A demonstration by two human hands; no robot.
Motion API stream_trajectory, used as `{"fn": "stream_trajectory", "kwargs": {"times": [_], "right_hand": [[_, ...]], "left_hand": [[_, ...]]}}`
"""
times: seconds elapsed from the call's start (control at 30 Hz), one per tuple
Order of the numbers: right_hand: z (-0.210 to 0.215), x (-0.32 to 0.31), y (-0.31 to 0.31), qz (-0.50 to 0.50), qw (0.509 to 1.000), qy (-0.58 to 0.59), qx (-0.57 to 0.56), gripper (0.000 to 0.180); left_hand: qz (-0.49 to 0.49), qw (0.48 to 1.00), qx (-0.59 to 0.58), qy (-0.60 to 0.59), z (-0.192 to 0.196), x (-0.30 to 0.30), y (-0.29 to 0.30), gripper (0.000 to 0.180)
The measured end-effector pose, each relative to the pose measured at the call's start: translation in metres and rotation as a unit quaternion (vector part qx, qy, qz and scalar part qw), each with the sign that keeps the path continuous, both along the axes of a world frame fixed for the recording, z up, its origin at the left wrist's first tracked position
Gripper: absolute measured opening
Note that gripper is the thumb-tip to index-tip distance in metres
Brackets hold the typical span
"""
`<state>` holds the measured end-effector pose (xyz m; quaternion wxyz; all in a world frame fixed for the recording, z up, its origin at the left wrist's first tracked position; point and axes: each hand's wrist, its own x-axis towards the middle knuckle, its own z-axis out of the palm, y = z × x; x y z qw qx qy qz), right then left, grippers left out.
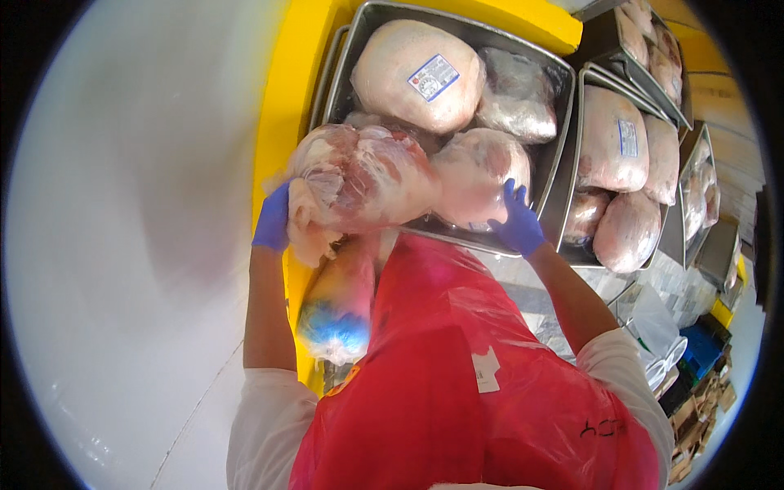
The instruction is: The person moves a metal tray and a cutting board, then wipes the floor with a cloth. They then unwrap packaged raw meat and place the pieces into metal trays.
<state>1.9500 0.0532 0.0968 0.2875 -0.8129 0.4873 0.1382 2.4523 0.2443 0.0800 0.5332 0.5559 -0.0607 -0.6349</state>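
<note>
My left hand [273, 217], in a blue glove, grips the left end of a large pale-and-red piece of meat [359, 175]; its fingertips are partly hidden by the meat. This piece overhangs the near left edge of a metal tub [563, 167]. My right hand [518, 220], also gloved in blue, rests with fingers spread on a rounded, pale wrapped piece of meat [482, 175] in the tub. Behind lie a big wrapped piece with a label [412, 69] and a darker piece in clear plastic [516, 94].
More metal tubs with wrapped meat [612, 143] stand to the right. A yellow frame [273, 106] runs beside a pale wall [122, 204]. Under the held meat hangs a plastic bag with blue and red colouring [336, 318]. Cardboard [698, 420] lies at the lower right.
</note>
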Motion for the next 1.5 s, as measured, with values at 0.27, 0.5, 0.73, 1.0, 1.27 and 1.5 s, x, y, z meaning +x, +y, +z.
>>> {"fn": "stream_trajectory", "kwargs": {"times": [0.27, 0.5, 0.73, 1.0, 1.27, 1.5], "right_hand": [[0.004, 0.001, -0.009, 0.047, 0.998, 0.036, 0.003, 0.102], [-0.008, -0.016, 0.0, 0.025, 0.999, 0.02, -0.012, 0.103], [-0.001, -0.013, -0.001, 0.027, 0.999, 0.015, -0.018, 0.101], [-0.025, -0.024, -0.025, 0.091, 0.995, 0.013, -0.04, 0.093], [-0.016, -0.022, -0.024, 0.108, 0.994, 0.024, -0.021, 0.095], [0.011, 0.015, -0.033, 0.108, 0.988, 0.107, 0.005, 0.076]], "left_hand": [[-0.007, 0.954, 0.144, -0.262, 0.024, 0.017, -0.076, 0.032], [-0.178, 0.948, 0.197, -0.178, 0.017, 0.002, -0.015, 0.036], [-0.315, 0.842, 0.128, -0.419, -0.009, -0.114, 0.033, 0.03], [-0.142, 0.862, 0.037, -0.486, 0.058, -0.187, -0.019, 0.027], [-0.226, 0.83, 0.093, -0.502, 0.025, -0.185, 0.046, 0.037], [-0.173, 0.815, 0.096, -0.544, 0.043, -0.212, 0.014, 0.032]]}}
